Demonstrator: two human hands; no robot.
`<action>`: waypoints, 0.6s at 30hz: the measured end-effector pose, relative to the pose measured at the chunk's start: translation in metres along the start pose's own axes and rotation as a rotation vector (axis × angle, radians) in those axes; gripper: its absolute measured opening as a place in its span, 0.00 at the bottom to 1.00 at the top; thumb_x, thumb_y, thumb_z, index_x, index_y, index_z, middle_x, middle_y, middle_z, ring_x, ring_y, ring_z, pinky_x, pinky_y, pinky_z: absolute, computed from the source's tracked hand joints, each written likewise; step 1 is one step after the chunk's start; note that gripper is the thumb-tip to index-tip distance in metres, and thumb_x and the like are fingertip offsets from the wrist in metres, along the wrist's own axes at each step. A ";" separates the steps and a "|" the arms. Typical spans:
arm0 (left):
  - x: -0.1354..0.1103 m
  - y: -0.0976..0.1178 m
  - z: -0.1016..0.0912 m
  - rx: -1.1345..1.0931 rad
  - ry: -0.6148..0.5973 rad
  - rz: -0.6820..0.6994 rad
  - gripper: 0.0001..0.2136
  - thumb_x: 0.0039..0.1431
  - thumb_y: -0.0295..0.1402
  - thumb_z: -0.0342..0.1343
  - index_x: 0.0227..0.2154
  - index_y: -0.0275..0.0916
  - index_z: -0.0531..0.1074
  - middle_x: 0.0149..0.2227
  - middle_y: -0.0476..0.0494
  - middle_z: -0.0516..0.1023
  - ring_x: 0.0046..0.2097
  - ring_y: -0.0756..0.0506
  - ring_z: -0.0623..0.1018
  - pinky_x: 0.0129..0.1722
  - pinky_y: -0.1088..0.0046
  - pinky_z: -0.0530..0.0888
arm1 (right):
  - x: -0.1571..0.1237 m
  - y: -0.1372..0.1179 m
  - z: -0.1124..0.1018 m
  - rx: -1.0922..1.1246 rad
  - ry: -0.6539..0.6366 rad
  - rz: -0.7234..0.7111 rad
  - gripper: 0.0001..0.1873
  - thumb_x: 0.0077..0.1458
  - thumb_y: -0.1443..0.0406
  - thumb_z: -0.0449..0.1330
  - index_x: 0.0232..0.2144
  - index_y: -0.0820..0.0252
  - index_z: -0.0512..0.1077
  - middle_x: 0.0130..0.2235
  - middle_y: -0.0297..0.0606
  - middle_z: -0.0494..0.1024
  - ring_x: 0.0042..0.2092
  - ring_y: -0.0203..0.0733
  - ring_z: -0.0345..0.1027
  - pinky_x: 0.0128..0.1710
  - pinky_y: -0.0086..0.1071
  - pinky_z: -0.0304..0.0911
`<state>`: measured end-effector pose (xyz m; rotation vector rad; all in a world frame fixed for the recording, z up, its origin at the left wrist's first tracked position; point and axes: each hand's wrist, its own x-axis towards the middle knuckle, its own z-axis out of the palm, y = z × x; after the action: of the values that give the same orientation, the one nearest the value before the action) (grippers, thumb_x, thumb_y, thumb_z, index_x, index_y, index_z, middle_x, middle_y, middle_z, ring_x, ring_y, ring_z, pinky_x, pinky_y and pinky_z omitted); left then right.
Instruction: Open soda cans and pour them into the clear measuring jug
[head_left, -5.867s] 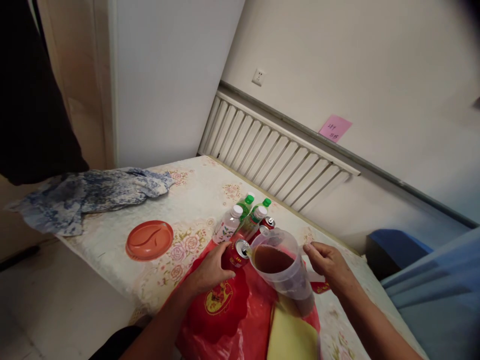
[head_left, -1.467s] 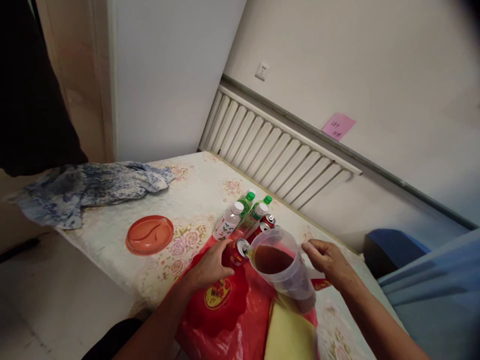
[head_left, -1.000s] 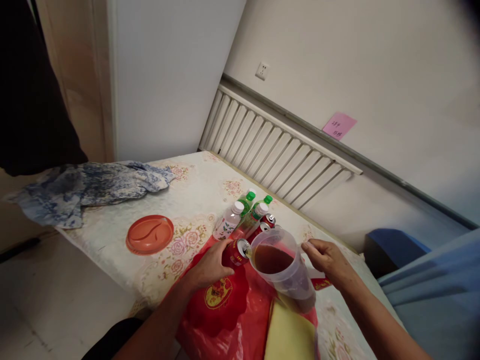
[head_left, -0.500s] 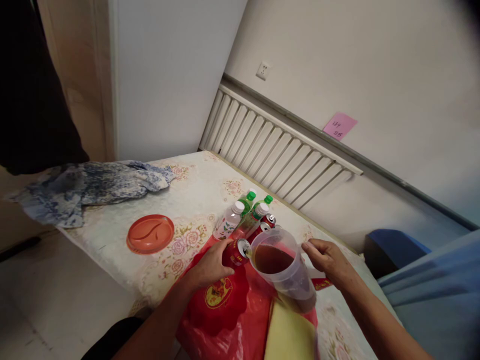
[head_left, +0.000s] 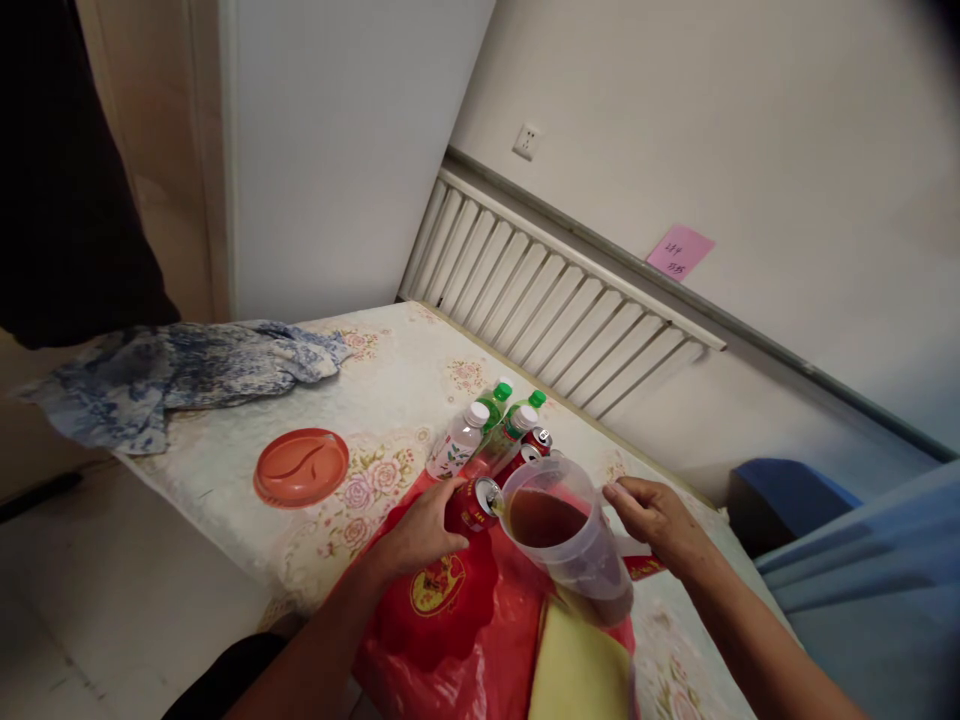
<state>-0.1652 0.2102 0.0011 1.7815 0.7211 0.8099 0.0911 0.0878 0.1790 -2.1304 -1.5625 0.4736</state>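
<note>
My left hand is wrapped round a red drink can, its top facing the rim of a clear plastic pitcher. Dark brown liquid shows inside the tilted pitcher. On the pitcher's right side, my right hand is closed at its handle, which the fingers largely hide. Just behind the can stand a white-capped bottle, another white-capped bottle, green-capped bottles and more red cans. Beneath the hands lies a red plastic bag.
A folded yellow cloth lies at the near edge. Left on the flowered tablecloth are an orange lid and a blue-white crumpled cloth. A white radiator runs along the wall behind the table.
</note>
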 end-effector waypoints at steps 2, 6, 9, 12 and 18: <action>0.000 0.001 0.000 -0.006 -0.002 -0.007 0.36 0.39 0.26 0.60 0.57 0.42 0.64 0.58 0.41 0.72 0.59 0.37 0.71 0.60 0.62 0.67 | 0.001 0.000 -0.001 -0.008 0.004 -0.015 0.25 0.56 0.47 0.53 0.18 0.55 0.52 0.18 0.25 0.51 0.21 0.31 0.44 0.21 0.28 0.42; 0.000 0.002 0.000 -0.008 -0.001 -0.009 0.35 0.39 0.26 0.60 0.56 0.42 0.65 0.58 0.41 0.72 0.59 0.37 0.71 0.60 0.61 0.66 | 0.001 0.001 0.000 0.004 0.000 0.008 0.25 0.56 0.47 0.52 0.18 0.55 0.52 0.18 0.24 0.52 0.20 0.30 0.44 0.21 0.28 0.43; 0.000 0.002 -0.001 -0.024 -0.001 0.000 0.34 0.39 0.25 0.59 0.56 0.44 0.65 0.58 0.43 0.73 0.58 0.37 0.71 0.59 0.61 0.67 | -0.001 0.003 0.001 0.036 0.000 0.031 0.25 0.56 0.46 0.52 0.18 0.54 0.52 0.18 0.24 0.51 0.19 0.30 0.44 0.19 0.28 0.42; 0.000 0.001 -0.001 -0.030 -0.001 -0.001 0.34 0.39 0.25 0.59 0.55 0.43 0.65 0.57 0.43 0.73 0.58 0.38 0.72 0.59 0.62 0.68 | -0.002 0.005 0.004 0.075 -0.005 0.047 0.26 0.56 0.45 0.53 0.18 0.54 0.53 0.18 0.24 0.52 0.18 0.30 0.46 0.18 0.28 0.42; 0.001 -0.002 0.000 -0.040 0.010 -0.021 0.36 0.40 0.25 0.61 0.57 0.42 0.64 0.58 0.42 0.72 0.58 0.38 0.71 0.59 0.62 0.67 | -0.002 0.013 0.011 0.194 0.065 0.037 0.27 0.53 0.45 0.56 0.16 0.55 0.54 0.17 0.24 0.52 0.19 0.30 0.44 0.20 0.28 0.42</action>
<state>-0.1643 0.2119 -0.0009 1.7325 0.7246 0.8148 0.0951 0.0846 0.1631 -2.0097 -1.3847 0.5391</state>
